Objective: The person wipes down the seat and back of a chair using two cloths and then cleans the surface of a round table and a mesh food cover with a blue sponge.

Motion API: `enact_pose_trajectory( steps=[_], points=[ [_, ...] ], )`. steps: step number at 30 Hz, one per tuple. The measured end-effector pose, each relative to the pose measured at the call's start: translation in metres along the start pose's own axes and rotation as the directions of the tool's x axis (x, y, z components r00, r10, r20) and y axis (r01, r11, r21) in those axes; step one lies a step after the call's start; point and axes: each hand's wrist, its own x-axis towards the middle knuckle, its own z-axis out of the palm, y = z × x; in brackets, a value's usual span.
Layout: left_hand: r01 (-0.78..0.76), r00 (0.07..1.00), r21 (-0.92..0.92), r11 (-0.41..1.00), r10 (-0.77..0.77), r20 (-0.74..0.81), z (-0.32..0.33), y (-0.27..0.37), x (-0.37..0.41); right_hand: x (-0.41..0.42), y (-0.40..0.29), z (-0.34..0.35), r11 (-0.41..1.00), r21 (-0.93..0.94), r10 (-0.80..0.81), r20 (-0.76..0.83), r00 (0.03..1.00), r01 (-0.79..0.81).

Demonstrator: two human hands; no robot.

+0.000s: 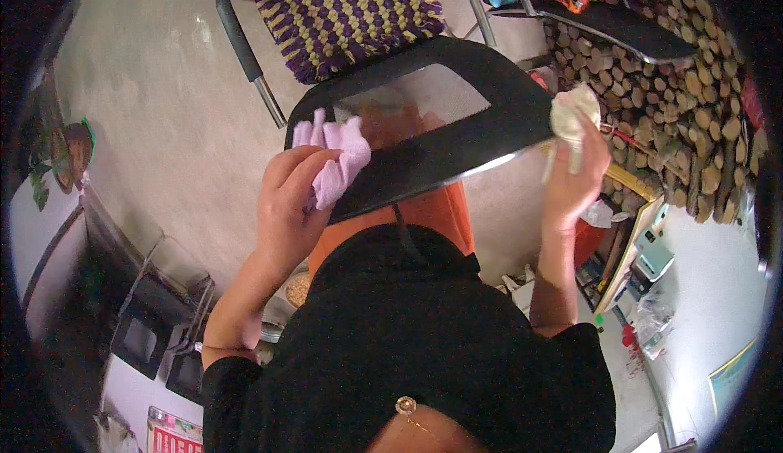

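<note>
Bunched in my left hand (293, 193) is a pink-purple cloth (340, 162), held at the left end of a black chair backrest (391, 168) with a mesh window in its middle. My right hand (578, 168) grips a cream cloth (575, 113) beside the backrest's right end. The backrest lies across in front of my body, a shiny metal edge along its near side. Beyond it, a purple and yellow woven cushion (355, 16) covers the seat. My fingertips are partly hidden by the cloths.
A padded metal armrest (241, 40) stands at the upper left. Stacked cut logs (691, 98) fill the right, near another black chair (630, 34) bearing orange things. Black chairs (144, 340) stand at the lower left. A bowl of grains (298, 290) is by my left forearm.
</note>
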Motion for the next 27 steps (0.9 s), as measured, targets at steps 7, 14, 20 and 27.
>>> enact_pose_trajectory(
  steps=[7,14,20,27],
  points=[
    [0.198,0.927,-0.070,0.978,-0.210,-0.311,0.034,0.002,-0.017,-0.079,-0.110,0.033,0.888,0.248,-0.419,0.091,0.903,0.387],
    [-0.101,0.911,0.323,0.941,0.218,-0.350,0.036,0.002,-0.017,-0.053,-0.039,0.060,0.819,0.189,-0.553,0.012,0.833,0.542],
    [-0.187,0.955,0.441,0.878,0.267,-0.128,0.054,0.029,0.014,-0.003,0.030,0.012,0.916,0.258,-0.195,-0.384,0.903,0.307],
    [-0.171,0.957,0.432,0.886,0.253,-0.140,0.069,0.024,0.012,-0.087,-0.078,0.083,0.880,0.340,-0.216,-0.337,0.916,0.332]
  ],
)
